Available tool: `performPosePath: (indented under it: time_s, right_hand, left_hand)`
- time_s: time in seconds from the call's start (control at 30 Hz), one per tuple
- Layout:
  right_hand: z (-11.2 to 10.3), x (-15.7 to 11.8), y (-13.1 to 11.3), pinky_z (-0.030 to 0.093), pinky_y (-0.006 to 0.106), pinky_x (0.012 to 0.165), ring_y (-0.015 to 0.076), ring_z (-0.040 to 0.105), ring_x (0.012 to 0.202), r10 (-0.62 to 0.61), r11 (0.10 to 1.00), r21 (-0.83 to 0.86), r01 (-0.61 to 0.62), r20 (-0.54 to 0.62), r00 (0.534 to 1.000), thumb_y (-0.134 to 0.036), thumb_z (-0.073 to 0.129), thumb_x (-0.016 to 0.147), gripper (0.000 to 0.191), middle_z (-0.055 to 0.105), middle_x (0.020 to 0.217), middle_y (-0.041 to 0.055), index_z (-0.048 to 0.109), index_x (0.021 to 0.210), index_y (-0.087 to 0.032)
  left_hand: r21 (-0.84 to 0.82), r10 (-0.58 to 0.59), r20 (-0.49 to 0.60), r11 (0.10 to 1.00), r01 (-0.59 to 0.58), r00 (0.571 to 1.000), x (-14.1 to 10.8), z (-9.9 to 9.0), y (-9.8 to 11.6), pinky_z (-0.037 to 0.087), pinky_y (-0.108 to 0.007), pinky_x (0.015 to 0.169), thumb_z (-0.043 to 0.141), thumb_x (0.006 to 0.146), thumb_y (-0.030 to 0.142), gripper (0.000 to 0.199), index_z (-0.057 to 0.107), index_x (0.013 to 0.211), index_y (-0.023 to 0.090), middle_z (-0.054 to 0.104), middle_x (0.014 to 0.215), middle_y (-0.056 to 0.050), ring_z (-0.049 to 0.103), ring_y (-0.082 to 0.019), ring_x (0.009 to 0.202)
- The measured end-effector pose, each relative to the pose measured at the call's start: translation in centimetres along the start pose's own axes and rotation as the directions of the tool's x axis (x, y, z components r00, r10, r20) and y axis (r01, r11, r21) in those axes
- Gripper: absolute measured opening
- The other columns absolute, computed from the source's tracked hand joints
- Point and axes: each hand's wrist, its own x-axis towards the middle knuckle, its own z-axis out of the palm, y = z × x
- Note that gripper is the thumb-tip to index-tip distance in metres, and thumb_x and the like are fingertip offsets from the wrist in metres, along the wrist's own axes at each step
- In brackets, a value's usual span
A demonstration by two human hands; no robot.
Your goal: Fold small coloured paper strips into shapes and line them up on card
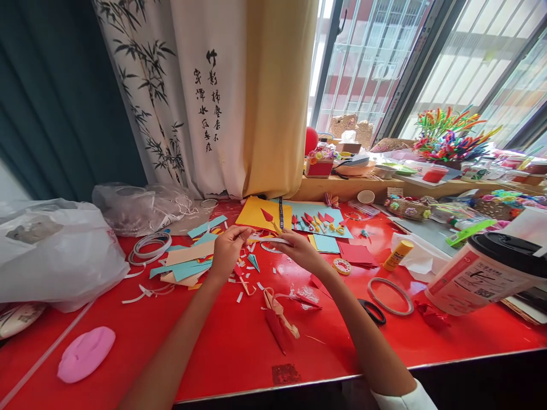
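Observation:
Above the middle of the table, my left hand [231,249] is closed in a pinch on one end of a narrow pale strip [265,240], perhaps tape. My right hand [304,251] grips the strip's whitish other end between thumb and fingers. Just below the hands lies a small folded teal paper cone [253,262], with white scraps around it. Nearer me rest a red folded paper umbrella [276,330] and a peach one [280,310] with a curled handle. Behind the hands, a red paper cone [267,215] lies on yellow paper [252,212].
Coloured paper strips [188,256] and tape rolls [149,249] lie left, by a plastic bag [51,250]. At right are a glue stick [397,255], black-handled scissors [373,312], a tape ring [390,296] and a large cup [478,276]. Small paper umbrellas [318,223] rest on blue paper.

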Motion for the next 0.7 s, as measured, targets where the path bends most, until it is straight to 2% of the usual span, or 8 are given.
performPosePath:
  time_s: [0.13,0.3,0.4,0.5,0.57,0.6,0.63,0.7]
  right_hand:
    - [-0.1,-0.1,-0.5,0.033,0.024,0.056,0.0115,0.044,0.064,0.038,0.999,-0.015,-0.038,0.011,0.999,-0.042,0.049,0.082,0.028,0.046,0.070,0.0003,0.064,0.085,-0.018]
    - [-0.8,0.0,0.3,0.035,0.025,0.062,0.0128,0.045,0.067,0.000,1.000,-0.005,0.000,-0.097,0.995,-0.039,0.041,0.087,0.034,0.046,0.067,0.0010,0.064,0.074,-0.016]
    - [-1.7,0.1,0.7,0.035,0.026,0.066,0.0142,0.045,0.071,-0.002,1.000,0.012,0.005,-0.204,0.979,-0.039,0.042,0.086,0.033,0.046,0.067,0.0011,0.063,0.074,-0.017]
    - [-2.3,0.2,0.9,0.036,0.028,0.069,0.0151,0.045,0.071,0.015,1.000,0.018,-0.010,-0.265,0.964,-0.039,0.042,0.086,0.033,0.046,0.066,0.0009,0.063,0.073,-0.017]
    - [-2.6,0.2,0.9,0.036,0.030,0.072,0.0157,0.046,0.073,0.018,1.000,0.029,-0.011,-0.275,0.961,-0.040,0.041,0.086,0.034,0.048,0.067,0.0013,0.063,0.073,-0.017]
    - [-2.7,0.2,0.9,0.036,0.030,0.074,0.0160,0.047,0.074,0.019,0.999,0.041,-0.008,-0.278,0.960,-0.040,0.041,0.086,0.034,0.049,0.068,0.0016,0.063,0.073,-0.017]
    - [-2.7,0.2,0.9,0.036,0.030,0.074,0.0161,0.047,0.075,0.018,0.998,0.056,-0.002,-0.282,0.959,-0.040,0.041,0.086,0.034,0.049,0.069,0.0018,0.063,0.074,-0.017]
    - [-2.7,0.1,0.9,0.036,0.030,0.073,0.0155,0.046,0.074,0.015,0.996,0.091,0.012,-0.295,0.956,-0.040,0.041,0.086,0.033,0.049,0.071,0.0020,0.063,0.076,-0.017]
  left_hand:
    - [-0.061,-0.079,-0.035,0.995,0.076,0.996,0.0,-0.3,-0.3,0.041,-0.024,0.065,0.059,0.072,0.041,0.029,0.068,0.083,0.016,0.058,0.067,-0.001,0.053,-0.013,0.064]
    - [-0.210,-0.178,-0.160,0.967,0.142,0.971,1.1,-1.6,-1.2,0.045,-0.026,0.066,0.062,0.067,0.045,0.034,0.066,0.079,0.013,0.060,0.067,-0.002,0.054,-0.012,0.062]
    - [-0.147,-0.170,-0.189,0.979,0.143,0.967,1.4,-2.5,0.0,0.042,-0.023,0.052,0.056,0.071,0.048,0.038,0.064,0.086,0.014,0.053,0.054,0.002,0.048,-0.010,0.048]
    - [0.027,-0.121,-0.066,0.992,0.123,0.990,-1.0,-3.1,3.2,0.031,-0.021,0.038,0.046,0.078,0.050,0.036,0.063,0.086,0.018,0.030,0.037,0.007,0.031,-0.008,0.033]
    - [0.179,-0.060,0.113,0.983,0.039,0.992,-4.7,-3.6,5.3,0.041,-0.025,0.046,0.044,0.079,0.050,0.033,0.063,0.080,0.024,0.046,0.046,0.002,0.045,-0.012,0.043]
    - [0.232,-0.011,0.296,0.971,-0.061,0.955,-6.9,-3.9,6.1,0.046,-0.028,0.054,0.045,0.077,0.050,0.030,0.064,0.078,0.028,0.058,0.063,-0.002,0.055,-0.016,0.058]
    - [0.275,-0.012,0.490,0.951,-0.142,0.871,-9.2,-4.3,6.7,0.048,-0.030,0.057,0.046,0.075,0.052,0.027,0.065,0.080,0.034,0.062,0.075,-0.003,0.059,-0.019,0.069]
    - [0.289,-0.023,0.595,0.939,-0.187,0.803,-13.5,-5.1,7.2,0.049,-0.032,0.056,0.053,0.067,0.055,0.020,0.065,0.080,0.045,0.064,0.081,0.000,0.060,-0.022,0.076]
